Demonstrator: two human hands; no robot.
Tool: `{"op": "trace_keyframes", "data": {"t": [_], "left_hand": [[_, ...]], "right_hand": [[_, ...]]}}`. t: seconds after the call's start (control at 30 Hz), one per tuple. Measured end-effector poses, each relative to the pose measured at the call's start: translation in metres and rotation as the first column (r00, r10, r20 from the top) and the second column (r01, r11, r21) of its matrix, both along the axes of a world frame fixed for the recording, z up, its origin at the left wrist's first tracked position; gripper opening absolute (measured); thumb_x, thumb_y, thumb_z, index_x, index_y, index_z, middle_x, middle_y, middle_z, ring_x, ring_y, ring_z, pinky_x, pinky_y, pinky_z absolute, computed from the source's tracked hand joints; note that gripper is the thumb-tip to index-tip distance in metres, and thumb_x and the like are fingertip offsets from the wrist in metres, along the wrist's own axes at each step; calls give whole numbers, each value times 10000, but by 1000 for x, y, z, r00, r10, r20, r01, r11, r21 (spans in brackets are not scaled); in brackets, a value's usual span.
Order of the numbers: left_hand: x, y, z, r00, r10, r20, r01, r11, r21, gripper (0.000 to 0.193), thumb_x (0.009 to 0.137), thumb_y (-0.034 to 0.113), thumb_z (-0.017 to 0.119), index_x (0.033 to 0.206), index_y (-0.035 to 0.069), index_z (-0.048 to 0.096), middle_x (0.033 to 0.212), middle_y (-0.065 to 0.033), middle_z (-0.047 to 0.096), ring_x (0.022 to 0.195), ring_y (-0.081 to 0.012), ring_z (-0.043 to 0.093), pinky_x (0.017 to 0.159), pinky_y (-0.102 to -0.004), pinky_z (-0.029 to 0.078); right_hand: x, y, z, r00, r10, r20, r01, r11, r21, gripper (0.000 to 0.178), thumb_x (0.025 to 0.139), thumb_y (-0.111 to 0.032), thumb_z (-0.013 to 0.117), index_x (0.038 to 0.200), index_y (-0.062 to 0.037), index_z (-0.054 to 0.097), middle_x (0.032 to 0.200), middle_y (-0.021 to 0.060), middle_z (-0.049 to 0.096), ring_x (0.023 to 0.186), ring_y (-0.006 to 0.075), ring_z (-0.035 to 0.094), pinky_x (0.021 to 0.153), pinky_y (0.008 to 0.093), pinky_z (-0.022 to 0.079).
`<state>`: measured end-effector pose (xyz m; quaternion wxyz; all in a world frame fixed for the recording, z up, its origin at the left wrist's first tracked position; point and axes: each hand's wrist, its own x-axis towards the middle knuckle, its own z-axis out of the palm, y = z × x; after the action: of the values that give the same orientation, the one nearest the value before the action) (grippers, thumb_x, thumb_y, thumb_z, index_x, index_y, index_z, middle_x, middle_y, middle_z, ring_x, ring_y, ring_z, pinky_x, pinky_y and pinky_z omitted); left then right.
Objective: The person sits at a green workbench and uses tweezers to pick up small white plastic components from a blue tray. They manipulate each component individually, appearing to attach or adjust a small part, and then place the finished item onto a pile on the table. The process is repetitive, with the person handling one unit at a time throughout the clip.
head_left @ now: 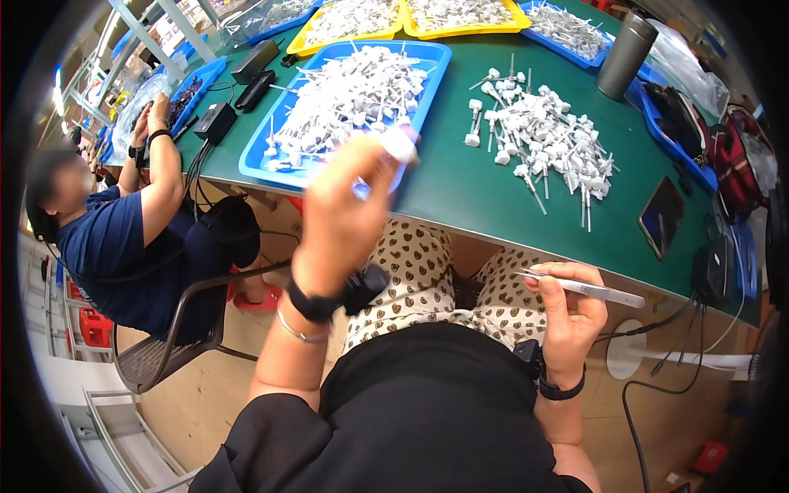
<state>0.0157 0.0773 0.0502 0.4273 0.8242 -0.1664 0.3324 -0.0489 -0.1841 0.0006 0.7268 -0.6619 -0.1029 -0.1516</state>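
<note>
Holding a small white plastic part (400, 146) up near the camera, the person's left hand (345, 218) is blurred by motion; its fingers look curled and pinching the part by its stem, though the exact grip is hard to read. The right hand (571, 308) rests low over the lap, thumb and forefinger pressed together on a pair of metal tweezers (588, 289) that point left, toward the raised piece.

On the green table (477, 189), far of the hands, a blue tray (431, 62) lies to the left, heaped with white parts of the same kind. To the right of it a loose pile of white parts (546, 135) sits directly on the tabletop, well apart from the tray. Judging from these two heaps, a good many pieces seem to have been handled, but the tray is still quite full, so much of the work appears to be left; which heap is the finished one cannot be told for certain.

Farther off stand yellow trays (386, 33) and a grey tumbler (625, 53). At the left, a co-worker in a blue top (107, 242) sits at the same table.
</note>
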Motion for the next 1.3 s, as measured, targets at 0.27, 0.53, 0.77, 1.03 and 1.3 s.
{"op": "trace_keyframes", "data": {"t": [0.27,0.53,0.77,1.03,1.3], "left_hand": [[56,-2,1,991,133,-14,-121,939,321,354,875,35,685,1227,19,653,1307,-189,629,1215,-363,589,1041,-421,469],[90,-61,-33,993,79,-85,-18,828,560,103,754,-17,563,827,0,634,855,-202,638,906,-400,631,827,-478,521],[80,-55,-25,995,49,-88,-24,965,261,109,916,87,647,935,-6,700,905,-170,654,832,-353,655,752,-440,521],[8,-39,-11,814,-517,-265,391,825,-408,143,1026,142,595,1123,51,648,1171,-43,581,970,-93,566,780,-256,488],[-60,-41,-38,287,-883,-371,108,415,-903,361,1063,189,547,1360,-15,524,1176,-126,664,1043,-176,674,954,-319,557]], "right_hand": [[1,-1,-3,999,1,44,-1,1000,10,150,929,15,717,1050,24,628,993,110,705,822,107,647,728,223,516],[-3,-1,1,1000,-3,4,3,1000,8,121,944,42,663,1056,25,623,1012,113,693,870,142,678,793,252,552],[-3,-4,-6,999,-14,49,15,1000,-15,138,970,-1,651,1084,21,575,1017,142,672,879,175,684,798,289,583],[-3,-7,-9,998,5,68,-13,993,115,174,980,-78,657,1094,13,564,987,151,664,808,202,666,755,313,586],[-5,11,-2,997,76,-16,-68,958,279,140,981,-61,645,1062,10,556,938,171,688,797,215,690,740,335,593]]}}
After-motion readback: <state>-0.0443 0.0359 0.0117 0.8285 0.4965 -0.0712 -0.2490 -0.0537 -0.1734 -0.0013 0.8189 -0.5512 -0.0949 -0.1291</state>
